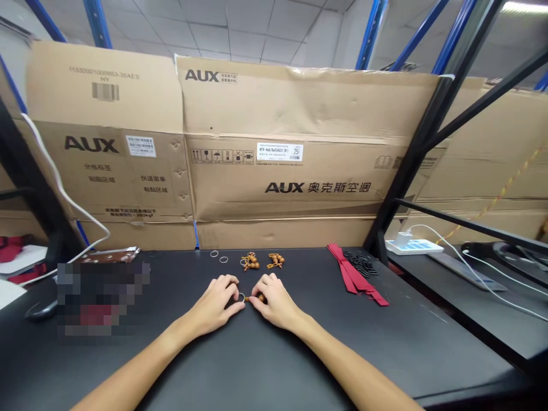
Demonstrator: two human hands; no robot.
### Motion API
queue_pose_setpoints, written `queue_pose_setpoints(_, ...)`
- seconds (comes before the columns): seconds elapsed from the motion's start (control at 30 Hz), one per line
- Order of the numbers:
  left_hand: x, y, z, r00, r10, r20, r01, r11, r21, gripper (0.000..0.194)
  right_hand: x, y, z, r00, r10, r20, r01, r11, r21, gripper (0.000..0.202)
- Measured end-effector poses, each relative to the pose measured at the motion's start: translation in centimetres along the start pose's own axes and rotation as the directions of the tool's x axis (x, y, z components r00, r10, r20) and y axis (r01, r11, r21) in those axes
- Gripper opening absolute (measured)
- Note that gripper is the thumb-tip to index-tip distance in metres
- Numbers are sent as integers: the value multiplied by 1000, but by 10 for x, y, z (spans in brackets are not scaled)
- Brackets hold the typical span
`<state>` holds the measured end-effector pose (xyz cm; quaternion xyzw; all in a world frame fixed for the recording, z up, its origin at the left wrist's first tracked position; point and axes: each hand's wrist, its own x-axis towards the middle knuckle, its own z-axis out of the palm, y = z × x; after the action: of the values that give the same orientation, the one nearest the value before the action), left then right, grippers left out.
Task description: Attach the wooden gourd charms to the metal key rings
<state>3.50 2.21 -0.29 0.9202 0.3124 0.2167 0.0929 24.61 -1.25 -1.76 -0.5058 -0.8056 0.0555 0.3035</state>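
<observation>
Tall brown cardboard sheets [299, 108] printed with AUX stand behind a black table [205, 365], between dark metal posts. The left hand [216, 302] and the right hand [276, 299] rest at the table's middle, fingers curled and the two thumbs close together. To the right of the hands lie flat red strips [353, 274], crossing one another, with a heap of small black pieces [362, 264] just beside them. On the left, part of the table is pixelated, and what lies there cannot be told.

The beaded piece [261, 298] is at the right hand's fingertips, partly covered by them; its short brown cord points toward the left hand. The right hand pinches it between thumb and fingers. Its visible bead is round, brown and shiny. Beyond the hands lie two similar bead clusters, the left cluster [252, 262] with a ring at its left side and the right cluster [276, 261] with looped cord.

The metal ring [242, 297] sits between the hands, at the end of the cord; it is thin, round and silvery. The left hand seems to pinch it between thumb and forefinger, though the contact is small and partly hidden. Two loose rings [223, 259] lie farther back, near each other.
</observation>
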Motion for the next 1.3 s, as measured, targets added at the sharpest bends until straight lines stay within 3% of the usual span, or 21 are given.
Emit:
queue_pose_setpoints(0.13,1,1,6,999,24,-33,-24,1000,18,15,1,-1,3,1000,-24,19,24,1000,8,3)
queue_pose_setpoints(0.3,2,3,5,996,85,2,-85,996,-22,18,3,0,4,999,44,-10,-44,997,-60,6)
queue_pose_setpoints(0.53,1,3,5,997,53,-48,-54,998,-16,14,2,-1,6,1000,-28,8,27,999,42,7)
queue_pose_setpoints(0.7,2,3,6,995,90,-37,-90,996,-20,15,3,-1,5,998,64,-29,-64,998,-20,10)
queue_pose_setpoints(0.87,1,1,6,996,68,-63,-69,998,-5,10,2,-2,5,999,-36,11,35,997,65,7)
queue_pose_setpoints(1.03,2,-1,7,996,85,-38,-85,996,-6,18,4,0,5,996,78,-36,-79,997,-4,9)
queue_pose_setpoints(1.23,1,-2,8,995,74,-61,-74,997,7,11,3,-2,2,1000,-8,-4,9,992,125,9)
queue_pose_setpoints(1.3,2,-1,7,996,79,-46,-78,997,18,15,3,-2,3,1000,24,-11,-23,995,100,10)
